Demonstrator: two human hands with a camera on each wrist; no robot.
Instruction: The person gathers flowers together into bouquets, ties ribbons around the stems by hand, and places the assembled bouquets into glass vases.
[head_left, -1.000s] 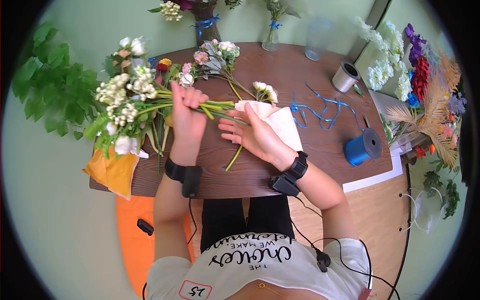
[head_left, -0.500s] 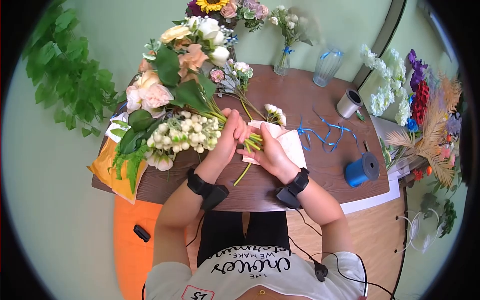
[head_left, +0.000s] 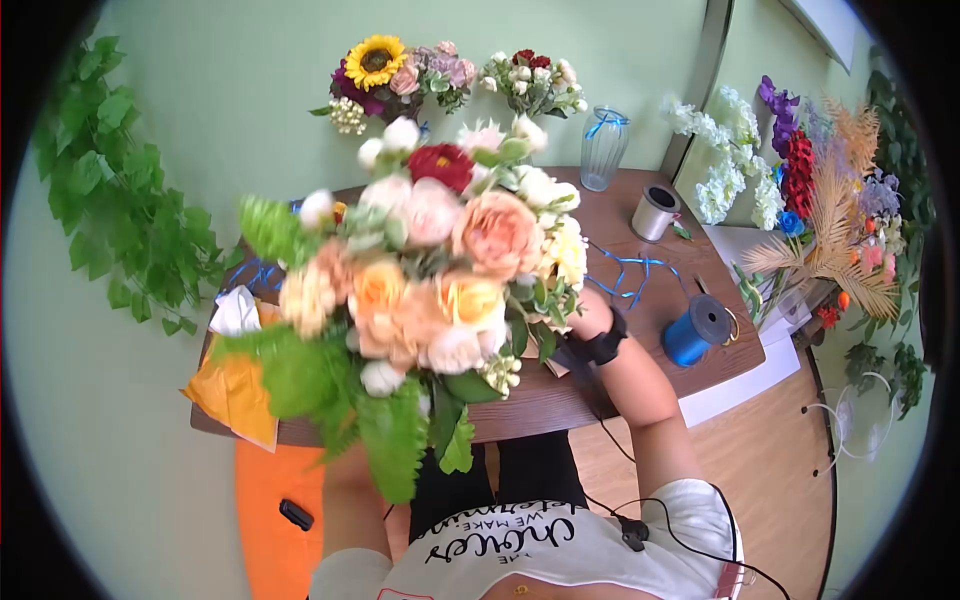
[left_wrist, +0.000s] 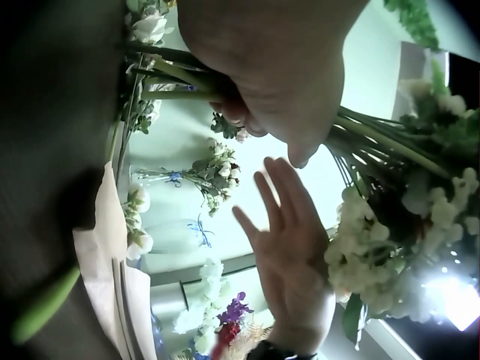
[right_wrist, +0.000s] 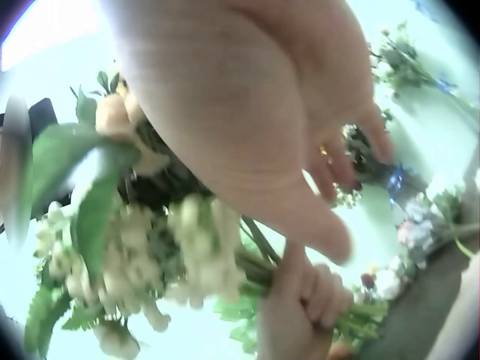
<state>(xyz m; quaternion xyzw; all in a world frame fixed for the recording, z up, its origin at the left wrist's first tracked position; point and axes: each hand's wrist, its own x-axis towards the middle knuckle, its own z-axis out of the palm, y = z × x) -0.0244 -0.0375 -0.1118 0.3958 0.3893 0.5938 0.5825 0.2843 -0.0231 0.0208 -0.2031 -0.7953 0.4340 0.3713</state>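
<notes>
A mixed bouquet of peach, white and dark red flowers with fern leaves faces up in the head view, covering the left hand. The left hand grips its stems in the left wrist view. From the right wrist view, the same left hand has its fingers curled round the stems below white berry sprigs. The right hand is held up beside the bouquet with fingers straight and spread, nothing in it. Its palm side and thumb fill much of the right wrist view.
Cream paper and a loose green stem lie on the table. To the right stand a blue ribbon spool, a silver spool and a glass vase. A yellow wrapper sits at the left edge.
The bouquet has swung from lying leftward to upright, its flower heads now toward the head camera. The right hand, touching the stem ends half a second ago, is apart from them.
</notes>
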